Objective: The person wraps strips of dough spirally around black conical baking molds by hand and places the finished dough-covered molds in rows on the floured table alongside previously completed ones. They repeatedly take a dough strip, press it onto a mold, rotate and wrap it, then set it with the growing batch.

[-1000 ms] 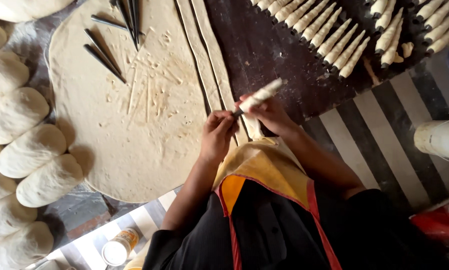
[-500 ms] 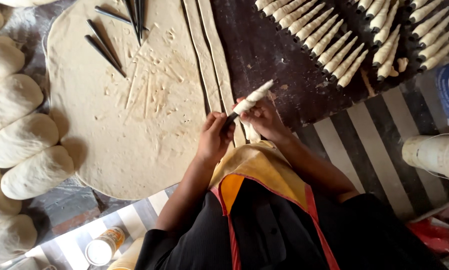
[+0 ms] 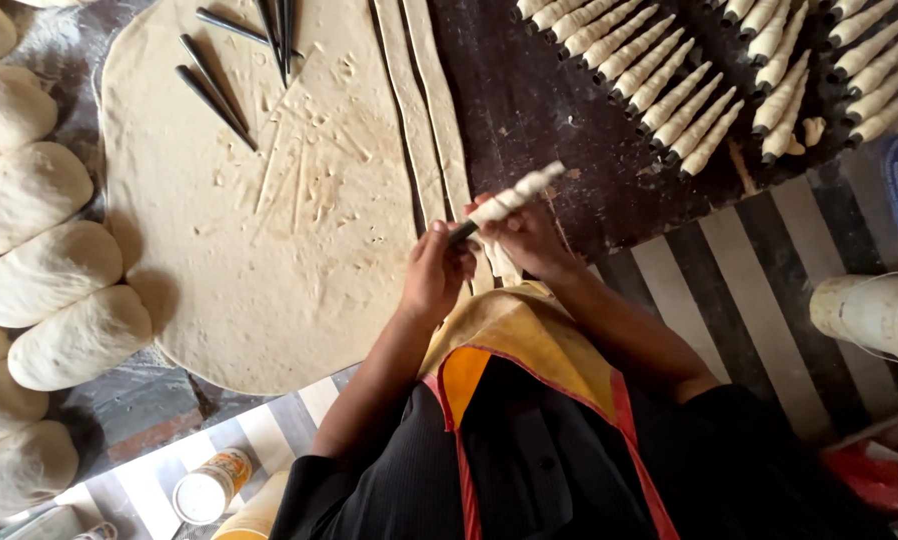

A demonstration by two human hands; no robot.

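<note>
My left hand [image 3: 437, 272] pinches the dark narrow end of the cone mould [image 3: 509, 201]; fingers pressed together around it. My right hand [image 3: 529, 235] is cupped under the wrapped part, fingertips closed on the dough strip [image 3: 504, 262] that runs down from the mould towards my apron [image 3: 519, 340]. The mould sits tilted, fat end up and right, above the edge of the dark board [image 3: 569, 130], just beside the two long cut strips [image 3: 429, 110].

Risks, my read:
- Strip is thin and hangs free below my right hand. Too much pull and it tears or thins out mid-wrap.
- Too little tension and the turns gap or overlap unevenly, so the coil slides off the taper.
- Loose tail could drag on the apron and stick.
- Grip on the bare tip is small; a slip drops the mould onto the strips.

Versus half a second ago: mould and both hands hold nearly the same pose and tilt, wrapped stretch looks about the same. View has shifted a little; the rows of finished cones [image 3: 669, 90] and the spare moulds [image 3: 219, 90] on the dough sheet [image 3: 269, 250] lie as before.
</note>
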